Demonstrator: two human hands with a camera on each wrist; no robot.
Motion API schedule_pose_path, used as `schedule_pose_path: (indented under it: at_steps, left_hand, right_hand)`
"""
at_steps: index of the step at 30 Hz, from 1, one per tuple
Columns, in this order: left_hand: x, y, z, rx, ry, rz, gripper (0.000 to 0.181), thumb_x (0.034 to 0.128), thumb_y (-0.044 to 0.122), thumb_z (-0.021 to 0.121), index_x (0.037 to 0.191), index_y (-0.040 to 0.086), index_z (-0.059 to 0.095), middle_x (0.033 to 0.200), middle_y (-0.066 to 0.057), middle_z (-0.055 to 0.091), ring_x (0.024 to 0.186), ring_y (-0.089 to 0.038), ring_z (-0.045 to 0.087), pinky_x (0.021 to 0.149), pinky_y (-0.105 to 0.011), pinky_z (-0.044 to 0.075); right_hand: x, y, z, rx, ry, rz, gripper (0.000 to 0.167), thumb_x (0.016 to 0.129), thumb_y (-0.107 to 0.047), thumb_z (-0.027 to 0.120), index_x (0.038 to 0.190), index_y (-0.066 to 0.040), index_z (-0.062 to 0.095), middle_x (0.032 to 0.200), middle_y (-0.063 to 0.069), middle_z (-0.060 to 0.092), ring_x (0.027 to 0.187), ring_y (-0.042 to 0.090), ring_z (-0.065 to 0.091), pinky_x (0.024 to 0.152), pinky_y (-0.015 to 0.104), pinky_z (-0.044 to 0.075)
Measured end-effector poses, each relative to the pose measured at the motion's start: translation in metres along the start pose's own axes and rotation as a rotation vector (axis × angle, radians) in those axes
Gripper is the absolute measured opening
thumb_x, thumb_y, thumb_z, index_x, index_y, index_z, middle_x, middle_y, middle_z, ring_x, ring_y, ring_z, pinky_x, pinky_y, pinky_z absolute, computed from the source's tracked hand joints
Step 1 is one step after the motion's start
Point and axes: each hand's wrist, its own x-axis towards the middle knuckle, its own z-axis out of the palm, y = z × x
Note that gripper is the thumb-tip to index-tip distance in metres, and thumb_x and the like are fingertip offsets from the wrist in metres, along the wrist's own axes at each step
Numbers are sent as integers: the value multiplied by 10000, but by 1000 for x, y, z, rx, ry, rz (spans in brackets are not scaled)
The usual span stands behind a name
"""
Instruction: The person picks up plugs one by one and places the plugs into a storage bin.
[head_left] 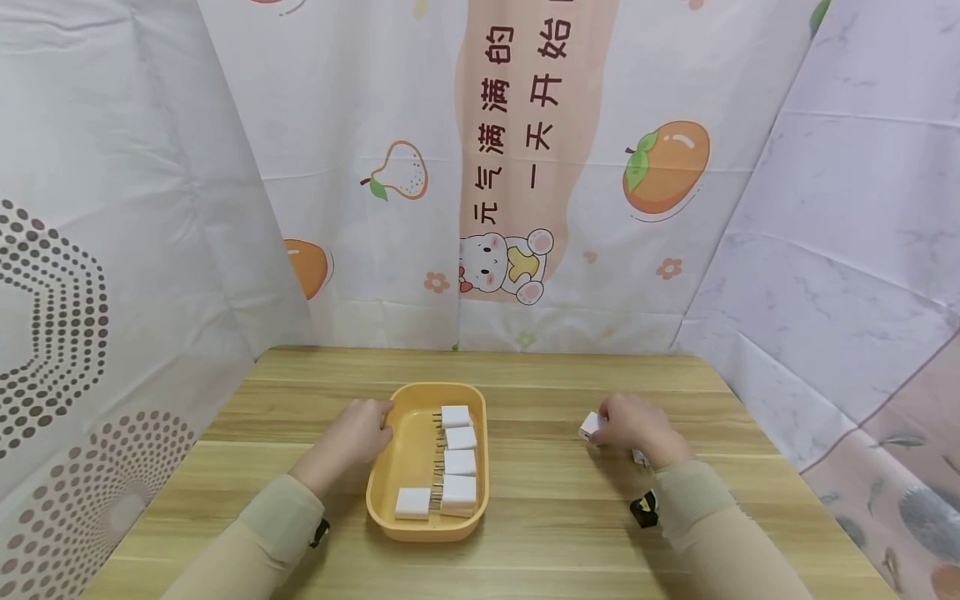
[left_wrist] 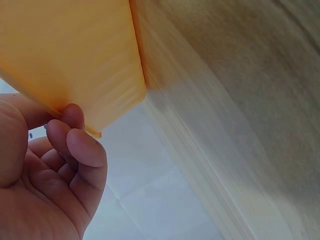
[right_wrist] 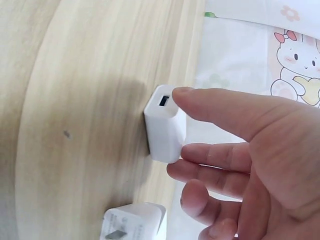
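My left hand [head_left: 358, 432] pinches the left rim of a yellow plastic tray [head_left: 381, 492], thumb and fingertips at its edge in the left wrist view [left_wrist: 55, 165]. Inside the tray several white plug chargers [head_left: 460, 462] lie with metal prongs pointing left, mostly along the right side; one charger [head_left: 412, 503] sits apart at the near left. To the right, my right hand [head_left: 633, 425] holds a white USB charger [right_wrist: 166, 125] between thumb and fingers, its port [right_wrist: 164, 100] facing up beside the thumb. Another white charger [right_wrist: 134, 223] lies close by, mostly hidden under the wrist in the head view.
The wooden table [head_left: 536, 500] carries the tray and the loose chargers. Printed cloth [head_left: 570, 317] hangs at the back and on both sides. A small black device [head_left: 645, 508] is at the right wrist.
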Motion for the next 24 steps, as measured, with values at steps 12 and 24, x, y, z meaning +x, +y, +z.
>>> schedule_pose_path:
  at_steps: [12,24]
  left_hand:
    - [-1,1,0,0,-13,-13,485,935,45,617,1395,-94,550,517,-8,453,398,-82,362,375,-219,341]
    - [-1,1,0,-5,-4,-10,489,935,45,622,1396,-99,546,528,-14,467,405,-83,376,383,-225,359]
  right_hand:
    - [3,6,10,12,34,29,246,725,-250,818,670,-165,593,689,3,550,662,224,500,556,388,372]
    - [6,7,13,39,54,32,324,716,-243,839,620,-152,544,625,-3,498,623,207,465,540,357,335]
